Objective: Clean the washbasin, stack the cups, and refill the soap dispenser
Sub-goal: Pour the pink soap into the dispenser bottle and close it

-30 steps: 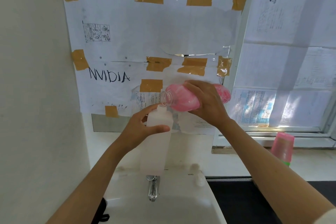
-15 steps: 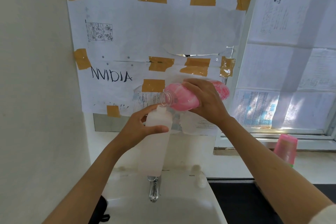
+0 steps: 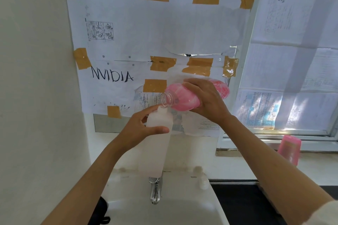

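Observation:
My left hand grips a translucent white soap dispenser bottle upright above the washbasin, its open neck at the top. My right hand holds a clear bottle of pink soap tipped on its side, its uncapped mouth touching the dispenser's neck. Pink liquid fills the lower side of the tipped bottle. A stack of pink cups stands upside down on the ledge at the right.
A chrome faucet hangs below the dispenser. A small white cap lies on the basin rim at the right. A black object sits at the basin's left edge. A dark counter lies right of the basin. Taped papers cover the wall and window.
Both bottles stay mouth to neck. The view has shifted slightly, and the pink bottle is tipped much as before.

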Available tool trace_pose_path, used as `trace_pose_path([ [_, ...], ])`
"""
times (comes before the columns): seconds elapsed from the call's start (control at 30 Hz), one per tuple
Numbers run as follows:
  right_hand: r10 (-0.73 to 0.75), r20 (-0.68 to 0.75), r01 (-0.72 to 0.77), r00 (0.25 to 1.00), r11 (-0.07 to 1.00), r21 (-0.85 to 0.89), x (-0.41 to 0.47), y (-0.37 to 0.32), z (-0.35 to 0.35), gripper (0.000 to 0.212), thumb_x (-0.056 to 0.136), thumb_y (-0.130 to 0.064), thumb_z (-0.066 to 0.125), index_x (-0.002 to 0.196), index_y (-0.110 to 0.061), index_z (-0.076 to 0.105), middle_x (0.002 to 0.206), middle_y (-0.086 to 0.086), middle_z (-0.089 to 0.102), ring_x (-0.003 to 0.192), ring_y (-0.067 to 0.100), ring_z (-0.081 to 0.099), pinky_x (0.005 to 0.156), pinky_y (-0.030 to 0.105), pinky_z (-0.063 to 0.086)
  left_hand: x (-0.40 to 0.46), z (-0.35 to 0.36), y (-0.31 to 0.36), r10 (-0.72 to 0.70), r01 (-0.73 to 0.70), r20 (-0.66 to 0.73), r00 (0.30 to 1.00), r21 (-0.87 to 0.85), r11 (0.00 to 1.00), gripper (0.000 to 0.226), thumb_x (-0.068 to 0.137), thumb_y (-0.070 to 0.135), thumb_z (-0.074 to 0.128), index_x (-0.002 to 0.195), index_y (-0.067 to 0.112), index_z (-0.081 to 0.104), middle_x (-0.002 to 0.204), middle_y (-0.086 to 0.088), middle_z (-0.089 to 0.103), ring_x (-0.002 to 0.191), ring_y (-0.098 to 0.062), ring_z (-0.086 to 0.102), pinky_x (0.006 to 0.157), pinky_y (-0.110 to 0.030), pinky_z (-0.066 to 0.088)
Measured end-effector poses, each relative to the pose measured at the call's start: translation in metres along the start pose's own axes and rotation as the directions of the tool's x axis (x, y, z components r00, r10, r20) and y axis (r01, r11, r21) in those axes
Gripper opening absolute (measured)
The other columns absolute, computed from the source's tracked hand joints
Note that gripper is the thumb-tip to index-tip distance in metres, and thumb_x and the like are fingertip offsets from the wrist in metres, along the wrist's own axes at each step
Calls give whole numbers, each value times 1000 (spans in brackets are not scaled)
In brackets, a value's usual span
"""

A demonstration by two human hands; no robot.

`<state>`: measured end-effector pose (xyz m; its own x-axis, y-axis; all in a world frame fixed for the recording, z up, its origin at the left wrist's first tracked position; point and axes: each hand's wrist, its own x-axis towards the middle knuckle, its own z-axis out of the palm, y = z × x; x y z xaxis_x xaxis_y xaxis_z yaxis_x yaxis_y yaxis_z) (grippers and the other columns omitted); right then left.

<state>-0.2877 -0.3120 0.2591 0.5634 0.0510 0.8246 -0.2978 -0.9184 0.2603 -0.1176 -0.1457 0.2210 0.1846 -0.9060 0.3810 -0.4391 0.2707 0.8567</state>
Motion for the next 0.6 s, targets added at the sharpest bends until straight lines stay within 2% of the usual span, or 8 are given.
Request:
trace_pose_path([
  [0.07,-8,4,8,1000,1000,5,1,0,0,66,71,-48,64,124,-17,40,119,19,60,114,24,43,94,46,41,1,0,-1,-1,1,4,1000,-4,1000,75,36,63,75,105,53,46,110,17,57,103,-11,58,88,-32,50],
  [0.17,-12,9,12,1000,1000,10,2,1,1,65,72,-48,63,124,-17,40,120,19,60,114,24,43,94,46,41,2,-1,-2,14,-14,-2,1000,-19,1000,64,43,54,74,100,55,46,105,25,56,96,-2,59,79,-24,51],
  [0.27,-17,5,17,1000,1000,12,4,1,2,65,71,-49,62,123,-17,40,119,19,60,114,24,43,94,46,40,2,-2,-2,35,-35,-15,999,-29,999,59,59,32,83,99,53,46,102,26,55,88,7,60,72,-18,50],
  [0.33,-20,4,20,1000,1000,15,5,1,2,65,71,-49,62,123,-17,40,119,20,60,114,23,43,95,45,39,2,-2,-2,43,-44,-22,999,-40,998,56,67,19,79,99,51,46,100,26,55,84,11,60,68,-15,50],
  [0.47,-17,12,16,1000,1000,20,5,1,3,65,71,-50,62,123,-17,40,119,19,60,114,23,43,95,44,39,1,-2,-2,67,-67,-25,997,-33,997,55,69,15,76,99,51,46,100,27,54,81,21,57,65,-9,49],
  [0.6,-20,9,20,1000,1000,18,6,1,4,65,71,-50,62,123,-17,40,120,19,60,114,24,43,94,44,39,-1,-2,-1,74,-76,-26,997,-44,996,55,68,13,76,99,49,48,99,26,55,81,21,57,64,-3,47],
])
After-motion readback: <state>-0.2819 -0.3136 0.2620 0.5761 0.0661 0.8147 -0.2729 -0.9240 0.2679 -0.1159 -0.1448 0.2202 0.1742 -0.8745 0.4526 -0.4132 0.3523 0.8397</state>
